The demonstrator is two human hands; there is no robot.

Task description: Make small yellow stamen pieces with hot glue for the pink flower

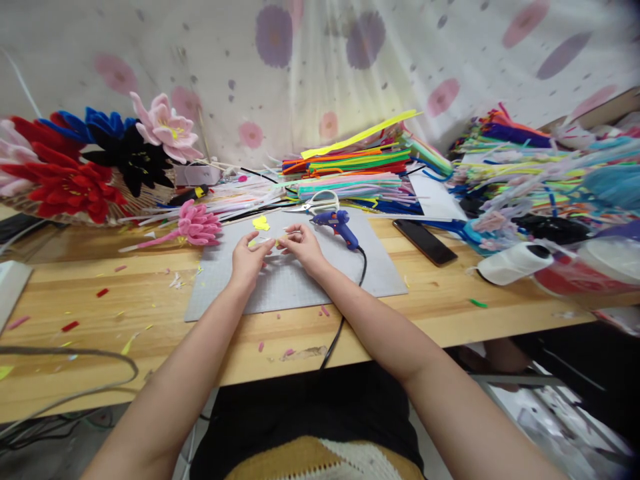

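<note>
Over the grey cutting mat [220, 287] my left hand [249, 257] and my right hand [303, 248] meet, fingers closed in a pinch. Between the fingertips is a small yellow piece [278, 243], too small to make out its exact kind. Just beyond my left hand lie yellow scraps [261, 223] on the mat. A blue glue gun [336, 225] rests beyond my right hand, its black cord running under my right forearm. White-handled scissors [323, 201] lie behind it. To the left is a pink pipe-cleaner flower [193, 225] on a stem.
Bundles of coloured pipe cleaners [355, 163] are heaped at the back and right. Fuzzy flowers [75, 180] fill the back left. A dark phone [425, 241] and a white bottle-like object [517, 262] lie on the right. Scraps dot the wooden table [165, 300]; a grey cable [90, 351] crosses its left.
</note>
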